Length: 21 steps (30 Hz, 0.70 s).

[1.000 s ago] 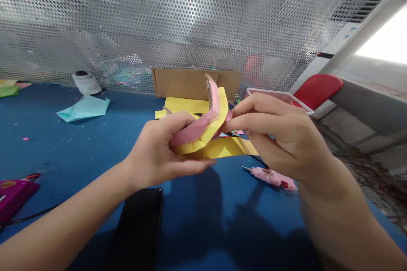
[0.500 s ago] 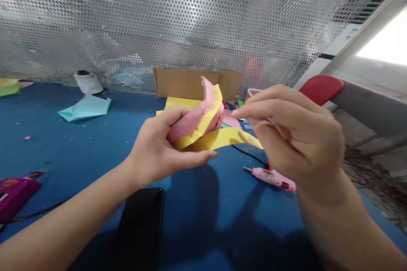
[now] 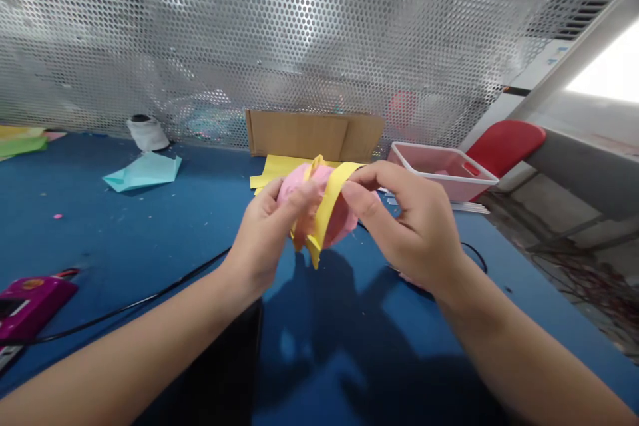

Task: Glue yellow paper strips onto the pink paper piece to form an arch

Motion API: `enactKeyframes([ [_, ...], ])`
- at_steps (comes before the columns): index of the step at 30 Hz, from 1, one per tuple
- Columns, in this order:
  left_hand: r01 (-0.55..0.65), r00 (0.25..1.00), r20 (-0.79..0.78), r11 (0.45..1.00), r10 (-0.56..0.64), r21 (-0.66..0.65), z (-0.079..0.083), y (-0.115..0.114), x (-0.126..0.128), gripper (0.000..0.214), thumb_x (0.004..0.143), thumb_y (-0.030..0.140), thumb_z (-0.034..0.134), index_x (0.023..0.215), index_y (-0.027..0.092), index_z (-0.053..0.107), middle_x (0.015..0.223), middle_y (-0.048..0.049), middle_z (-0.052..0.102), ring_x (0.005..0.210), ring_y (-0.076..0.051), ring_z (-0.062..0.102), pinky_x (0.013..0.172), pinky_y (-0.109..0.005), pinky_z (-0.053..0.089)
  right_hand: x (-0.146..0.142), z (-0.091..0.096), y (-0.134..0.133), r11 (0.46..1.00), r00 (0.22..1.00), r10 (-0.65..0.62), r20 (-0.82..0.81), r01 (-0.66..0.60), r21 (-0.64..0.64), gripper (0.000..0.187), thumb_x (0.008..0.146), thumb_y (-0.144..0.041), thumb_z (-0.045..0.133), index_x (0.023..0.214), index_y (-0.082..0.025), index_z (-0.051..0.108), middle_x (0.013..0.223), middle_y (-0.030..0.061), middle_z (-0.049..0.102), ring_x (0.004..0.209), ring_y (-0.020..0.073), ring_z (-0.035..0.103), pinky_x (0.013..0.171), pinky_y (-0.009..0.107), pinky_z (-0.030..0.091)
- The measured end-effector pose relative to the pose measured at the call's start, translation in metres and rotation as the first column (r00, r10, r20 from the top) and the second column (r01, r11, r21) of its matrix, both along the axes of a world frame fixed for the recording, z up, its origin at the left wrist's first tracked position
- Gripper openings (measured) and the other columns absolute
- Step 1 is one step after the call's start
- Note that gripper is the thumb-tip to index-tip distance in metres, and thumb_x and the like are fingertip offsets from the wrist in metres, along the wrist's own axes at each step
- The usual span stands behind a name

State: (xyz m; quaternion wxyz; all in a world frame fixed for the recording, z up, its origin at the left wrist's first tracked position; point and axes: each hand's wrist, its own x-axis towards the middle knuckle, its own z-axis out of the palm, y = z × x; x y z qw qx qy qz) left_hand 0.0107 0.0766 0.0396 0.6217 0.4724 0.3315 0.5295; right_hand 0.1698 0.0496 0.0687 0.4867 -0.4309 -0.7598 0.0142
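Held above the table, a pink paper piece point(image 3: 343, 218) with yellow paper edging sits between my hands. My left hand point(image 3: 272, 229) is closed on its left side, thumb across the front. A yellow paper strip point(image 3: 328, 205) runs over the front of the pink piece. The upper end of that strip is pinched between the thumb and forefinger of my right hand point(image 3: 409, 219). Below my right hand, the pink glue gun point(image 3: 412, 281) is mostly hidden by it. A dark phone point(image 3: 219, 366) lies partly under my left forearm.
Yellow paper sheets point(image 3: 279, 166) lie before a cardboard piece point(image 3: 294, 134) at the back. A pink basket point(image 3: 449, 181) stands right of them. Leftward are folded light-blue paper point(image 3: 144, 173), a white roll point(image 3: 148, 135) and a purple device point(image 3: 37, 306) near a black cable point(image 3: 164, 291).
My right hand has moved left and now pinches the yellow strip. The pink piece has been turned, and my left thumb has shifted onto its front. The basket has come into view.
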Motion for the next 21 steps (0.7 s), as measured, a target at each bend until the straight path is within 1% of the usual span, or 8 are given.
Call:
enactKeyframes([
  [3, 0.006, 0.994, 0.112, 0.990, 0.010, -0.141, 0.001, -0.004, 0.005, 0.023, 0.084, 0.039, 0.059, 0.091, 0.018, 0.067, 0.092, -0.0042, 0.070, 0.085, -0.018, 0.066, 0.069, -0.024, 0.053, 0.005, 0.003, 0.009, 0.999, 1.000, -0.019, -0.001, 0.019, -0.034, 0.017, 0.085, -0.029, 0.059, 0.071, -0.020, 0.059, 0.069, -0.0010, 0.065, 0.065, 0.0126, 0.058, 0.063, 0.027, 0.045],
  [6, 0.090, 0.980, 0.194, 0.969, -0.045, -0.229, 0.003, -0.010, 0.008, 0.011, 0.084, 0.026, 0.058, 0.082, 0.018, 0.065, 0.084, -0.0023, 0.067, 0.076, -0.014, 0.063, 0.068, -0.022, 0.053, 0.012, 0.009, 0.018, 0.995, 0.999, -0.009, 0.051, 0.014, -0.104, 0.011, 0.080, -0.025, 0.061, 0.071, -0.019, 0.060, 0.070, -0.0011, 0.066, 0.066, 0.0128, 0.058, 0.061, 0.027, 0.044],
  [8, 0.155, 0.967, 0.238, 0.945, -0.087, -0.287, 0.004, -0.018, 0.010, 0.006, 0.084, 0.021, 0.059, 0.083, 0.019, 0.064, 0.081, -0.0015, 0.066, 0.072, -0.013, 0.062, 0.068, -0.024, 0.055, 0.016, 0.016, 0.024, 0.979, 0.995, 0.043, 0.095, -0.023, -0.204, 0.009, 0.079, -0.023, 0.060, 0.072, -0.018, 0.062, 0.073, -0.0008, 0.067, 0.068, 0.0127, 0.059, 0.062, 0.026, 0.044],
  [11, 0.225, 0.948, 0.301, 0.895, -0.109, -0.384, 0.004, -0.034, 0.014, 0.012, 0.083, 0.017, 0.062, 0.094, 0.018, 0.066, 0.092, -0.0028, 0.068, 0.078, -0.013, 0.064, 0.075, -0.026, 0.057, 0.019, 0.028, 0.032, 0.907, 0.977, 0.143, 0.156, -0.067, -0.415, 0.009, 0.078, -0.023, 0.058, 0.074, -0.018, 0.064, 0.074, -0.0006, 0.068, 0.068, 0.0128, 0.060, 0.060, 0.025, 0.044],
  [14, 0.240, 0.932, 0.357, 0.846, -0.063, -0.476, 0.000, -0.051, 0.017, 0.016, 0.084, 0.013, 0.062, 0.099, 0.015, 0.067, 0.099, -0.0048, 0.070, 0.085, -0.012, 0.066, 0.081, -0.023, 0.056, 0.018, 0.036, 0.035, 0.809, 0.931, 0.261, 0.255, -0.067, -0.584, 0.011, 0.078, -0.023, 0.057, 0.075, -0.018, 0.066, 0.069, -0.0011, 0.066, 0.064, 0.0119, 0.058, 0.056, 0.024, 0.041],
  [16, 0.231, 0.943, 0.330, 0.793, -0.040, -0.563, -0.006, -0.061, 0.018, 0.014, 0.085, 0.012, 0.061, 0.097, 0.015, 0.068, 0.093, -0.0046, 0.071, 0.080, -0.011, 0.066, 0.076, -0.022, 0.056, 0.017, 0.037, 0.035, 0.757, 0.886, 0.346, 0.309, -0.069, -0.650, 0.013, 0.079, -0.023, 0.056, 0.077, -0.018, 0.068, 0.070, -0.0010, 0.066, 0.064, 0.0111, 0.057, 0.057, 0.024, 0.040],
  [18, 0.233, 0.957, 0.284, 0.727, -0.056, -0.646, -0.014, -0.069, 0.017, 0.015, 0.082, 0.012, 0.065, 0.096, 0.015, 0.068, 0.088, -0.0039, 0.072, 0.074, -0.010, 0.065, 0.070, -0.022, 0.056, 0.016, 0.036, 0.032, 0.724, 0.844, 0.416, 0.339, -0.081, -0.685, 0.015, 0.081, -0.023, 0.055, 0.080, -0.018, 0.068, 0.076, -0.0002, 0.067, 0.068, 0.0111, 0.057, 0.059, 0.024, 0.039],
  [21, 0.260, 0.955, 0.287, 0.690, -0.078, -0.675, -0.024, -0.077, 0.014, 0.025, 0.076, 0.014, 0.074, 0.100, 0.017, 0.068, 0.097, -0.0035, 0.073, 0.080, -0.010, 0.067, 0.072, -0.021, 0.056, 0.018, 0.031, 0.025, 0.696, 0.791, 0.499, 0.355, -0.121, -0.708, 0.014, 0.083, -0.023, 0.053, 0.081, -0.019, 0.067, 0.082, -0.0003, 0.068, 0.073, 0.0114, 0.057, 0.061, 0.024, 0.038],
])
